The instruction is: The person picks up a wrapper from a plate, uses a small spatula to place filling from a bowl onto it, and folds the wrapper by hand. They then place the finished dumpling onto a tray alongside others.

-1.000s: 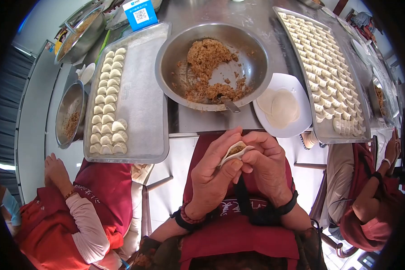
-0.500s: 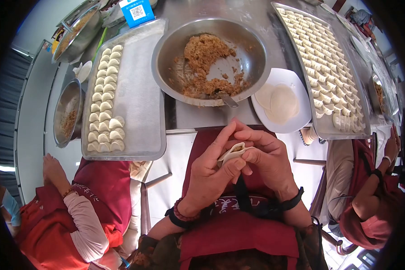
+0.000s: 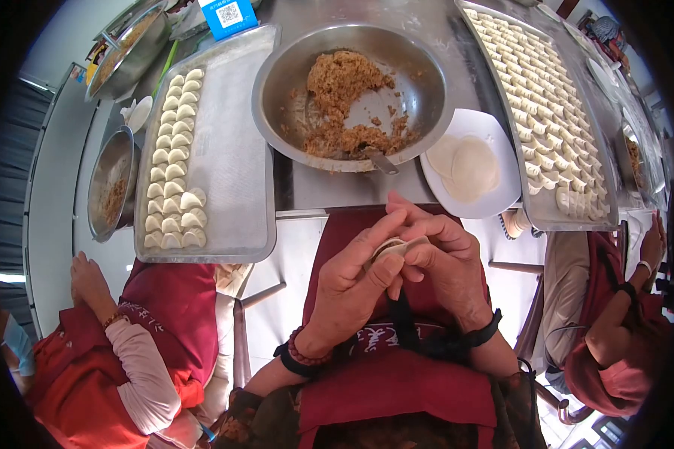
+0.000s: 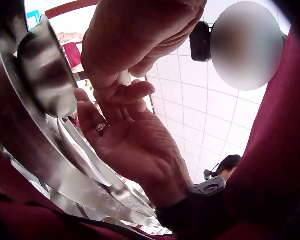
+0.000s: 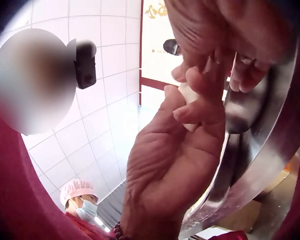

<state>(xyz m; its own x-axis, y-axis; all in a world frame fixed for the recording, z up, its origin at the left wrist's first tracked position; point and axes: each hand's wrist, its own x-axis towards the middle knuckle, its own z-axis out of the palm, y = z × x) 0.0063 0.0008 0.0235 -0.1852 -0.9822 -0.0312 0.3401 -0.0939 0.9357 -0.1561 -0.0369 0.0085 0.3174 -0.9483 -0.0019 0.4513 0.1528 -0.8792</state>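
Note:
Both hands meet in front of the red apron in the head view. The left hand (image 3: 346, 288) pinches one side of a folded dough wrapper (image 3: 391, 248), its thumb lying along the near edge. From the other side the right hand (image 3: 451, 269) grips the wrapper's edge between thumb and fingers. Only a narrow opening shows at the wrapper's top; the filling inside is mostly hidden. In the right wrist view a pale bit of dough (image 5: 189, 95) shows between the fingers.
Beyond the hands stands a steel bowl (image 3: 266, 112) of brown filling with a spoon. A white plate (image 3: 502, 191) of round wrappers lies right of it. Trays of dumplings stand left (image 3: 236, 187) and right (image 3: 606, 213). People sit at both sides.
The wrapper has gone from open with filling showing to folded nearly closed, the fingers drawing in over it. The table's things have shifted slightly upward in the head view.

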